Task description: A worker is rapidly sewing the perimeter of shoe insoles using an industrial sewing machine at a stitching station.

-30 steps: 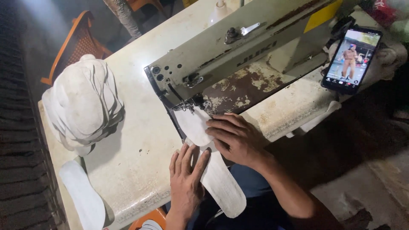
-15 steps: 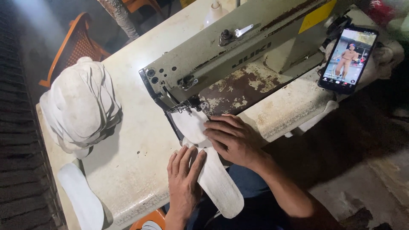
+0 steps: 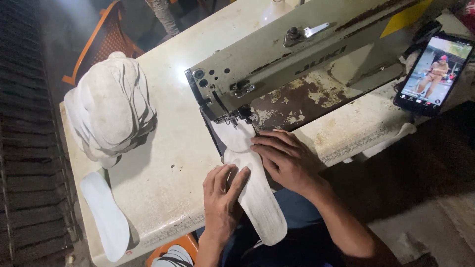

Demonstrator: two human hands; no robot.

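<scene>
while both hands press flat with fingers spread, gripping nothing, a long white insole-shaped fabric piece (image 3: 255,190) lies on the cream worktable (image 3: 173,148), its far tip under the needle of the worn grey-green sewing machine (image 3: 297,59). the left hand (image 3: 222,198) rests against its left edge and the right hand (image 3: 287,160) holds down its right side. a pile of white insoles (image 3: 111,106) sits well apart on the left, and a lit smartphone (image 3: 433,74) leans at the right.

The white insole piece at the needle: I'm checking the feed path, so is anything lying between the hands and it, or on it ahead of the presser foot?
Nothing visible. The left hand and right hand both press flat on the white insole piece. Its front end lies bare under the sewing machine head.
</scene>
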